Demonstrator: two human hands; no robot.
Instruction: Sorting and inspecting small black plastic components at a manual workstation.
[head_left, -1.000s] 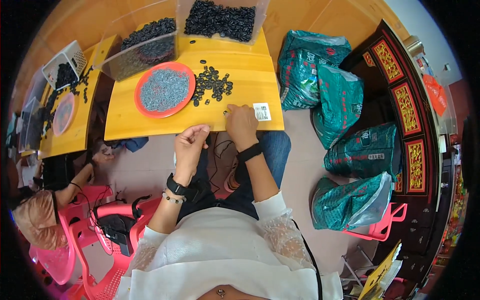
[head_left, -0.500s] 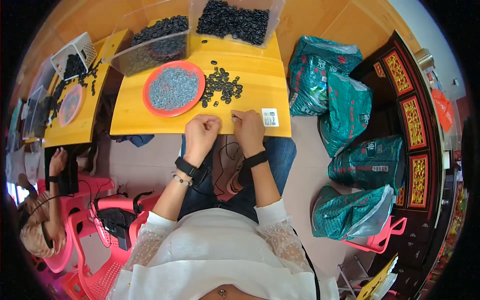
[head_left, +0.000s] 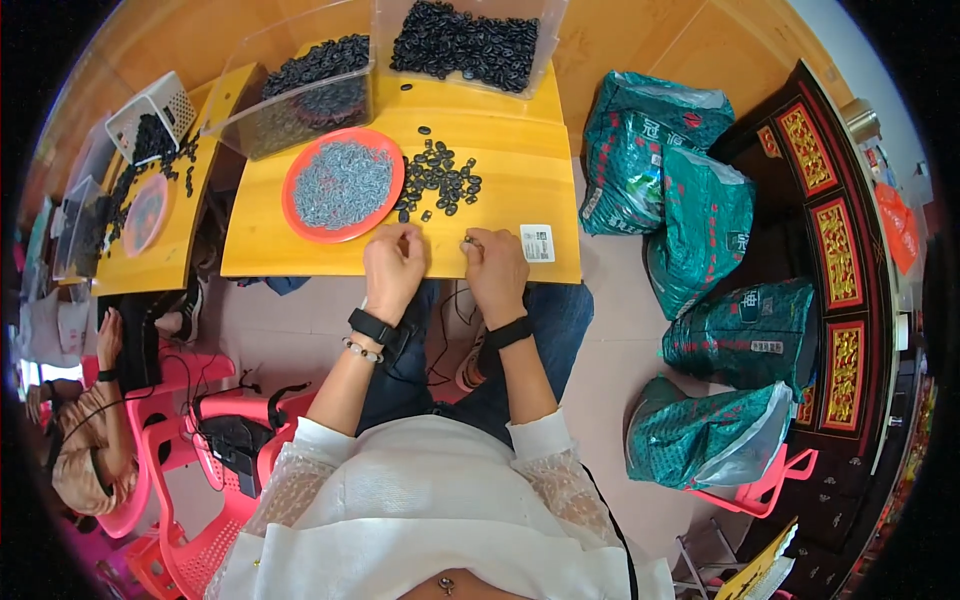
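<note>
A red plate (head_left: 338, 236) is holding screws (head_left: 345, 185); the left hand (head_left: 392, 268) is showing curled fingers, any contents impossible to tell. Black parts (head_left: 441, 177) are lying loose beyond. The right hand (head_left: 498, 270) is pinching a dark piece (head_left: 468, 241) near the table's (head_left: 550, 165) edge, where a slipping pinch could be sending it floorward.

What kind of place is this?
Maybe a small workshop: a red plate of little grey pieces and many black parts sit on a yellow table, with big green sacks nearby.
</note>
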